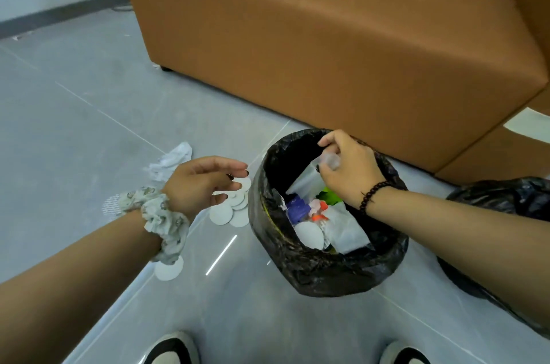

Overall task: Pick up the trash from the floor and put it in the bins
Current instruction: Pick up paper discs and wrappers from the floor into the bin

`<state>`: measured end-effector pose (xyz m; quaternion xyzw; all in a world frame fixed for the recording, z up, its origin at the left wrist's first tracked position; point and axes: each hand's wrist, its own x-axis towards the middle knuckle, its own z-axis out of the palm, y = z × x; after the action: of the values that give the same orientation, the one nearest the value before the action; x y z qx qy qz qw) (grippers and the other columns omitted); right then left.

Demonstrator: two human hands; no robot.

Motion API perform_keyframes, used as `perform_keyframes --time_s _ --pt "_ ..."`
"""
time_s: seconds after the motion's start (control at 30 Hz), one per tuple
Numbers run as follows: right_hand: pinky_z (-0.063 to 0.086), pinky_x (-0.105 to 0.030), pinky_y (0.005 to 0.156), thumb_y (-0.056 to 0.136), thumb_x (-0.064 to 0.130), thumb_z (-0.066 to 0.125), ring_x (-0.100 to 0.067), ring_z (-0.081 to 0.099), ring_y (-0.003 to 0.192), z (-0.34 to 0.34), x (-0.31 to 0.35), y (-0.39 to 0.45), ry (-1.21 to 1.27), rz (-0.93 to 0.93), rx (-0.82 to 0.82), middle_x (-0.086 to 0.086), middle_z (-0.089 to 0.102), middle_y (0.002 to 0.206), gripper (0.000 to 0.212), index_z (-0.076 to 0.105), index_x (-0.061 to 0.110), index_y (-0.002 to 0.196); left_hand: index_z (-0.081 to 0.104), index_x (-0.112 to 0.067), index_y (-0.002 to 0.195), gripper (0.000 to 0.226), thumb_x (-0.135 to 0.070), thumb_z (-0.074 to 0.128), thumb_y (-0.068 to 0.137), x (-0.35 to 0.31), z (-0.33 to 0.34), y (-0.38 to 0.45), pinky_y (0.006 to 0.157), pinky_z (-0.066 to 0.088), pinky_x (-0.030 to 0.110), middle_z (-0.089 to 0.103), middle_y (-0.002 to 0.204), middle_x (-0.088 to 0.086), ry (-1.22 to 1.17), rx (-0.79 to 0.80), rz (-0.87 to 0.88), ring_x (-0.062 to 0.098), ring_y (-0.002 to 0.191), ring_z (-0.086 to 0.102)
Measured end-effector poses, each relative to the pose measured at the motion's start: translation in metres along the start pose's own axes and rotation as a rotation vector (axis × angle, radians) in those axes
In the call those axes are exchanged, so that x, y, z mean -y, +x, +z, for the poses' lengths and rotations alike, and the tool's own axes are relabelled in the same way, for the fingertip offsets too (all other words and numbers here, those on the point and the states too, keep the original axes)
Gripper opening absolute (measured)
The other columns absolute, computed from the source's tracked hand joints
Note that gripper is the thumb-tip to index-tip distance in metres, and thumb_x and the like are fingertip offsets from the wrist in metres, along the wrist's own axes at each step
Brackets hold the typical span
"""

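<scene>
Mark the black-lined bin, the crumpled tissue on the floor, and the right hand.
black-lined bin [269,232], head view, left wall of the liner.
crumpled tissue [174,158], head view, its middle.
right hand [348,168], head view, back of the hand.

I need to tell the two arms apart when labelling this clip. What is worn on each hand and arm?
The left hand has a pale, ruffled fabric scrunchie with a small printed pattern round its wrist. The right hand has a bracelet of dark round beads at its wrist. Both forearms are bare, with no sleeves in view. Some fingernails look dark.

Black-lined bin [327,268] — white discs [230,210], tan sofa [327,51], grey floor [74,125]
</scene>
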<state>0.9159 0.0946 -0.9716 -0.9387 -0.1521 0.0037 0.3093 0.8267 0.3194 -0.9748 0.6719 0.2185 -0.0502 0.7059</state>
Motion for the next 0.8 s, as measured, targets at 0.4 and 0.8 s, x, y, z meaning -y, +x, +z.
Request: perform_keyframes --time_s 0.4,0.8 --pt "0.044 -0.027 0.068 0.076 0.006 0.070 -0.018 0.051 0.074 0.067 -0.034 0.033 -0.195 -0.125 0.207 0.000 0.049 0.084 0.021 0.050 0.012 0.074 0.069 -0.012 0.093 0.029 0.007 0.048 0.088 0.106 -0.057 0.005 0.066 0.044 0.026 0.074 0.085 0.001 -0.083 -0.220 -0.178 0.012 0.068 0.064" --pt "0.044 -0.014 0.065 0.078 0.014 0.065 -0.005 0.056 0.070 0.051 0.071 0.031 0.047 -0.359 0.079 0.013 0.059 0.079 0.005 0.066 0.019 0.077 0.066 -0.009 0.095 0.026 0.008 0.046 0.089 0.153 -0.105 0.024 0.065 0.045 0.025 0.069 0.091 0.007 -0.157 -0.405 -0.281 0.017 0.073 0.062"
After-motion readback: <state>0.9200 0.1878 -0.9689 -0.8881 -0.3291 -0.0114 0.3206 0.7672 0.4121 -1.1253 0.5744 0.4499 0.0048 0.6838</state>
